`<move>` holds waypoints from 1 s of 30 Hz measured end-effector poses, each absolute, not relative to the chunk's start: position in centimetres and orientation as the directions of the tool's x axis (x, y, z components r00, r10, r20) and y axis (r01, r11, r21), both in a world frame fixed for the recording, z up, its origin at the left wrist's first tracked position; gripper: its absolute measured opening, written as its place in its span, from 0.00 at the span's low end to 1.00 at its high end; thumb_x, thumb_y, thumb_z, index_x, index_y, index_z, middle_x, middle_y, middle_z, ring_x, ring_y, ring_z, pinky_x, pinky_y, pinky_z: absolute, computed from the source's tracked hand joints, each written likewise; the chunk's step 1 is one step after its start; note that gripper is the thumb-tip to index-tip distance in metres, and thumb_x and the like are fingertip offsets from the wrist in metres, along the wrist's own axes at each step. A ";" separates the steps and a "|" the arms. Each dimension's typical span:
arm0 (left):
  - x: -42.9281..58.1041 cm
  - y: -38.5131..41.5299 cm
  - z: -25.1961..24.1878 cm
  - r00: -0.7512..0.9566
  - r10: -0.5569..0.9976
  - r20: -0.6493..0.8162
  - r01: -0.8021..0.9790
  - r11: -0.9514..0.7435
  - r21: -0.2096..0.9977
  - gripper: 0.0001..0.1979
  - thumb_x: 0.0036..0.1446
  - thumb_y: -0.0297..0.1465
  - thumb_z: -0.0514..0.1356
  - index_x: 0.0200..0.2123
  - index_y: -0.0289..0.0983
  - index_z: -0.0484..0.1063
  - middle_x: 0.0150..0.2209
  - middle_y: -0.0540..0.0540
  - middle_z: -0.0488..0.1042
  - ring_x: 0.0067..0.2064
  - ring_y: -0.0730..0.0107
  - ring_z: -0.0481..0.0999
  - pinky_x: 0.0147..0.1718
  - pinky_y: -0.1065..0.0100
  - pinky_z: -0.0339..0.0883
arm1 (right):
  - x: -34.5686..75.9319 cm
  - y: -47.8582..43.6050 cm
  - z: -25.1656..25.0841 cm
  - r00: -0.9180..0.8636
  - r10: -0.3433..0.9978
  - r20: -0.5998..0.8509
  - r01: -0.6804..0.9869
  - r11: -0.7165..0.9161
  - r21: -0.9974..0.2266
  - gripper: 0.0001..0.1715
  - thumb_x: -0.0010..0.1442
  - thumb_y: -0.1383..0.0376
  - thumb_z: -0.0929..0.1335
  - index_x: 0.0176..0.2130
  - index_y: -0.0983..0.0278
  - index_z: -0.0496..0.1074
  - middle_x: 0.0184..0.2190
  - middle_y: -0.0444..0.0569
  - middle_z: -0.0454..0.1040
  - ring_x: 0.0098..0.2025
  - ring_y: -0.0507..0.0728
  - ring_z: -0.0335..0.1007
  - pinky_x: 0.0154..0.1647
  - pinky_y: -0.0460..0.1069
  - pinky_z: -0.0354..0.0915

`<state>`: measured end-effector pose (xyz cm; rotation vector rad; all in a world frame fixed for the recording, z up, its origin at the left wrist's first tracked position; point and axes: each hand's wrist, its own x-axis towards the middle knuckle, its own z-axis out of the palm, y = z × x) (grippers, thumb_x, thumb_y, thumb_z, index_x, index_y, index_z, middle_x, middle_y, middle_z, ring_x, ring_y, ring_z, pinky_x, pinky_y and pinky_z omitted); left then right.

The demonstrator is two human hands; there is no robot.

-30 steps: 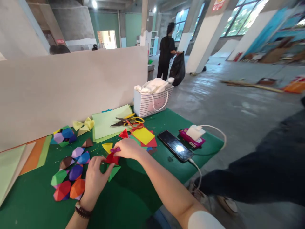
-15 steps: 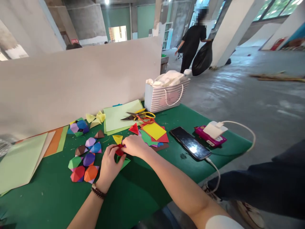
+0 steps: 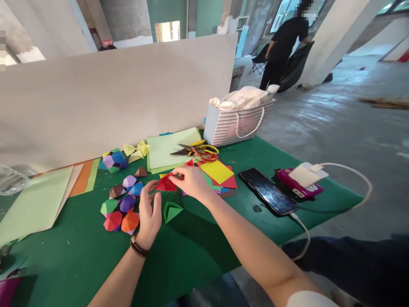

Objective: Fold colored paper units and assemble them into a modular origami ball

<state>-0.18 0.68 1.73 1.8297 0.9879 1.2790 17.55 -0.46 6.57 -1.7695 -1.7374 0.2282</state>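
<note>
A red folded paper piece (image 3: 166,183) is pinched in the fingertips of my right hand (image 3: 191,181). Beside its left edge, my left hand (image 3: 151,215) is open, thumb and fingers apart; whether a fingertip touches the paper I cannot tell. Below them a green folded paper piece (image 3: 172,212) lies on the green table (image 3: 191,256). Yellow and red folded bits peek out behind my hands, partly hidden. Left of my left hand sit several faceted paper units, among them an orange one (image 3: 130,222) and a purple one (image 3: 127,204). A multicoloured paper ball (image 3: 114,161) stands behind these.
Scissors (image 3: 204,154) rest on pale green sheets (image 3: 169,149), near a stack of coloured paper squares (image 3: 217,171). On the right are a phone (image 3: 267,191) and a white charger (image 3: 307,174) with cables. A striped paper bag (image 3: 239,121) stands behind. A person (image 3: 286,42) carries a black bag.
My left hand has loosened from the red paper, and its fingers have spread. My right hand keeps the piece, now more visible. The green folded piece is uncovered. The view has shifted left.
</note>
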 end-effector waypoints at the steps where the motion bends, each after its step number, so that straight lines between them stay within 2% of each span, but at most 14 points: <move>1: 0.0 0.6 1.7 0.221 0.898 0.382 0.157 -0.419 0.894 0.18 0.66 0.40 0.54 0.56 0.40 0.64 0.56 0.38 0.69 0.55 0.58 0.73 0.48 0.61 0.74 | 17.4 -0.5 6.4 0.102 0.935 0.341 0.819 0.116 -0.562 0.09 0.64 0.61 0.67 0.36 0.64 0.76 0.32 0.48 0.78 0.31 0.53 0.72 0.31 0.46 0.62; 5: 0.6 0.4 1.8 0.207 0.958 0.197 0.033 -0.208 0.977 0.17 0.63 0.40 0.58 0.51 0.39 0.67 0.45 0.42 0.75 0.36 0.66 0.80 0.32 0.66 0.77 | 16.3 -0.6 5.4 0.038 0.890 0.454 0.743 0.279 -0.609 0.05 0.64 0.66 0.66 0.36 0.63 0.73 0.37 0.50 0.78 0.36 0.54 0.73 0.37 0.46 0.65; 9: 0.5 0.6 2.0 0.142 0.971 0.194 0.026 -0.199 0.980 0.10 0.61 0.35 0.57 0.44 0.37 0.68 0.37 0.47 0.75 0.28 0.71 0.77 0.28 0.68 0.76 | 15.3 -0.6 4.6 0.010 0.856 0.517 0.667 0.380 -0.641 0.04 0.63 0.66 0.67 0.39 0.63 0.73 0.36 0.50 0.79 0.36 0.55 0.75 0.36 0.47 0.67; 12: 0.2 0.7 2.2 0.108 0.971 0.213 0.026 -0.217 0.976 0.07 0.58 0.31 0.58 0.41 0.38 0.68 0.36 0.48 0.74 0.29 0.71 0.77 0.28 0.69 0.75 | 14.7 -0.5 4.3 0.001 0.837 0.547 0.627 0.425 -0.652 0.04 0.62 0.68 0.67 0.38 0.62 0.73 0.35 0.49 0.80 0.34 0.55 0.76 0.34 0.47 0.69; 17: 0.1 0.5 2.6 0.073 0.954 0.290 0.140 -0.298 0.944 0.04 0.53 0.26 0.60 0.34 0.38 0.69 0.32 0.50 0.73 0.34 0.71 0.76 0.34 0.71 0.73 | 14.6 -0.9 3.4 -0.020 0.829 0.559 0.582 0.464 -0.668 0.05 0.61 0.69 0.67 0.35 0.61 0.74 0.31 0.47 0.79 0.32 0.55 0.76 0.33 0.48 0.70; 22: 0.3 0.1 2.6 0.110 0.965 0.239 0.052 -0.246 0.968 0.06 0.52 0.23 0.59 0.34 0.37 0.69 0.33 0.49 0.75 0.35 0.72 0.77 0.35 0.72 0.72 | 15.1 -2.1 2.5 0.029 0.790 0.612 0.562 0.493 -0.664 0.06 0.62 0.68 0.68 0.40 0.60 0.75 0.35 0.48 0.81 0.35 0.56 0.78 0.36 0.50 0.72; 25: 0.4 0.1 2.2 0.079 0.982 0.171 0.004 -0.172 0.985 0.05 0.52 0.23 0.60 0.33 0.37 0.70 0.32 0.49 0.76 0.35 0.71 0.77 0.35 0.71 0.72 | 15.4 -2.4 2.6 0.061 0.776 0.628 0.575 0.487 -0.658 0.04 0.61 0.68 0.69 0.36 0.61 0.75 0.30 0.46 0.80 0.31 0.55 0.76 0.32 0.48 0.71; 30: 0.6 0.0 1.4 0.103 0.990 0.093 -0.009 -0.093 0.996 0.03 0.52 0.24 0.60 0.29 0.37 0.71 0.31 0.49 0.78 0.34 0.70 0.78 0.35 0.70 0.73 | 15.5 -2.5 2.8 0.050 0.857 0.513 0.625 0.374 -0.685 0.06 0.60 0.67 0.68 0.30 0.60 0.74 0.27 0.46 0.79 0.28 0.54 0.73 0.29 0.48 0.68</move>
